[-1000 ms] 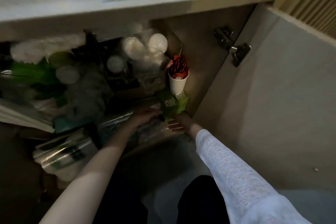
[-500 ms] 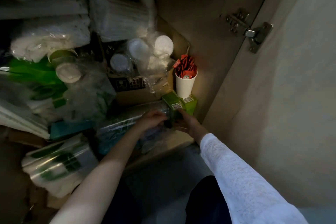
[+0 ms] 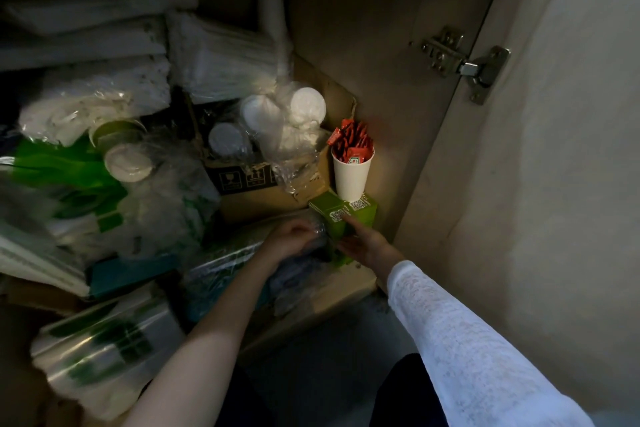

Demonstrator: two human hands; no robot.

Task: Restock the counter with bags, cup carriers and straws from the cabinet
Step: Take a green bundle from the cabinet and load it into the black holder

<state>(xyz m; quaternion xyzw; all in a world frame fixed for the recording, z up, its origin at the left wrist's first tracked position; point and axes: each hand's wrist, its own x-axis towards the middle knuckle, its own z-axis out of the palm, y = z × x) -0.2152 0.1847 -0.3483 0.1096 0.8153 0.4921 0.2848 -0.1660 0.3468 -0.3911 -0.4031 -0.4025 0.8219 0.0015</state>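
Between both hands sat the green boxes — left hand curled on clear wrap, right hand open against their side; white cup just beyond.

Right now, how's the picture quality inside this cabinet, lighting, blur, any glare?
Head view: dim overall, the top left nearly black; the light falls on the white cup and green boxes by the side wall; the left-hand piles look soft and smeared; glare streaks the plastic-wrapped roll at lower left; wide-angle bending shows on the open door.
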